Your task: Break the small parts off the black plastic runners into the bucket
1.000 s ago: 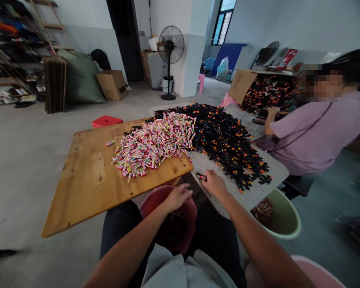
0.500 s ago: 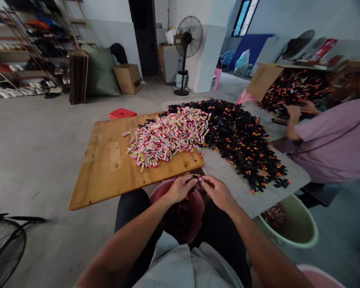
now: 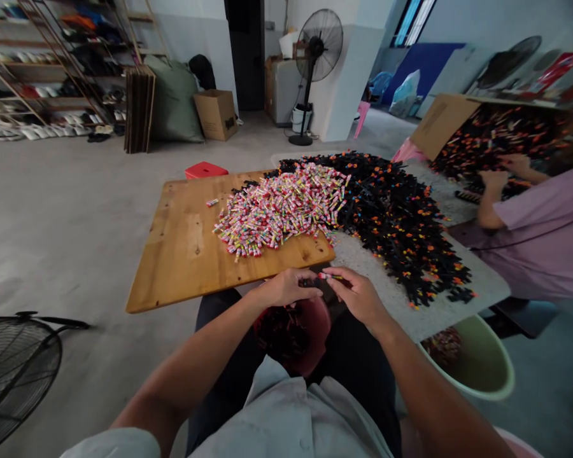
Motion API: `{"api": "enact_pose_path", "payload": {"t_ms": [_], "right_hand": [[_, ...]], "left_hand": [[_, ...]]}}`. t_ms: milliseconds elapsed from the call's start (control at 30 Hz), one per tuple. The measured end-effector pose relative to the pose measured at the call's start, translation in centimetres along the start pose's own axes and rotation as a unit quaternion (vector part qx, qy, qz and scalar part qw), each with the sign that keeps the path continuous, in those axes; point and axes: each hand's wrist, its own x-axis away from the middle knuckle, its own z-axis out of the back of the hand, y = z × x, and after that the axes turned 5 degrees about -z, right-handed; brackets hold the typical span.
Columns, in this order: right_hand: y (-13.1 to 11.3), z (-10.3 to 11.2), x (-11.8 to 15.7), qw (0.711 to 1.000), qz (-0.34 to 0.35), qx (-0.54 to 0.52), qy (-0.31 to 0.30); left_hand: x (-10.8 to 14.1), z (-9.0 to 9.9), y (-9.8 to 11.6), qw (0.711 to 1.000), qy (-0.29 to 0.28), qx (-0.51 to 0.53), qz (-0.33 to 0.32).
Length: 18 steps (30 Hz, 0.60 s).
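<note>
Above a red bucket (image 3: pixel 318 337) between the knees, my left hand (image 3: pixel 290 287) is closed on a small black piece (image 3: pixel 309 282). Close beside it, my right hand (image 3: pixel 356 294) pinches a small pink-and-yellow tube (image 3: pixel 330 276), whose pink end points at the black piece. Whether the two parts touch is too small to tell. A heap of similar pink tubes (image 3: pixel 279 210) lies on the wooden board (image 3: pixel 181 254) in front. Behind and to its right spreads a pile of black pieces with orange tips (image 3: pixel 396 216).
A person in a pink shirt (image 3: pixel 549 235) sits at the right, hands in a box of black pieces (image 3: pixel 510 137). A green tub (image 3: pixel 494 362) stands below the grey table (image 3: pixel 396 318). A fan (image 3: pixel 19 375) is at lower left, a red stool (image 3: pixel 205 170) behind the board.
The view has shifted, so the table and room sit further right. The tube in my right hand now shows more clearly, with a small gap between my hands.
</note>
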Motion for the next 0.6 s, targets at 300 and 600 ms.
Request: {"api": "enact_pose_path", "payload": {"t_ms": [300,600], "right_hand": [[0.5,0.7,-0.1,0.994,0.099,0.035,-0.034],[0.1,1.0,0.6,0.980,0.149,0.064,-0.116]], "left_hand": [[-0.1,0.3,0.1,0.999,-0.049,0.008,0.020],[-0.4,1.2,-0.5,0.999,-0.032,0.022,0.017]]}}
